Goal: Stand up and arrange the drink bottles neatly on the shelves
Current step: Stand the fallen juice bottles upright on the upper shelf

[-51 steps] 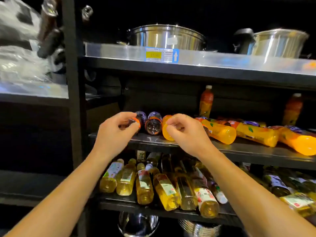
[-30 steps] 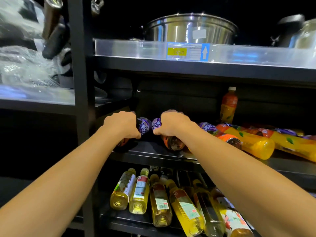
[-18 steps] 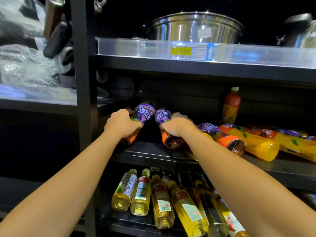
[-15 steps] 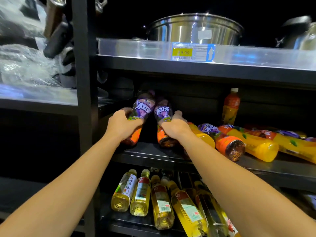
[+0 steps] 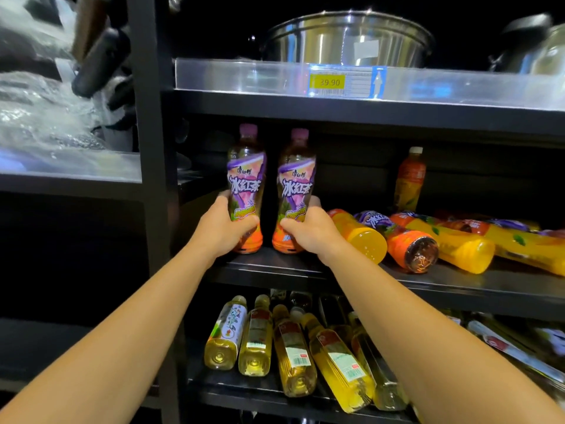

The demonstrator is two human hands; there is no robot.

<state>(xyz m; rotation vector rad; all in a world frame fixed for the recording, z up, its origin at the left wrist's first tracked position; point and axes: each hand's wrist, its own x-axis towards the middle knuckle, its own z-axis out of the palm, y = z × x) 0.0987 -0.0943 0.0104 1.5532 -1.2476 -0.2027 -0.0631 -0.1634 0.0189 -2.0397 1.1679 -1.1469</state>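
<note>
Since a moment ago I have tipped both purple-labelled tea bottles from a lean to fully upright on the middle shelf [image 5: 275, 270]. My left hand [image 5: 224, 229] grasps the left tea bottle [image 5: 246, 179] low on its body, fingers wrapped around it; my right hand [image 5: 308, 229] grasps the right tea bottle [image 5: 295, 182] the same way. The two stand side by side near the shelf's left end, close together but not touching, bases on the shelf. Just right of my right hand, a row of fallen orange drink bottles [image 5: 458, 243] lies on its side on the same shelf, and one orange bottle [image 5: 409, 179] stands upright toward the back. On the lower shelf [image 5: 244, 396], yellow tea bottles [image 5: 293, 356] lie flat with their bases toward me. Above, a steel pot [image 5: 348, 41] sits behind a price tag [image 5: 328, 82] reading 39.90.
</note>
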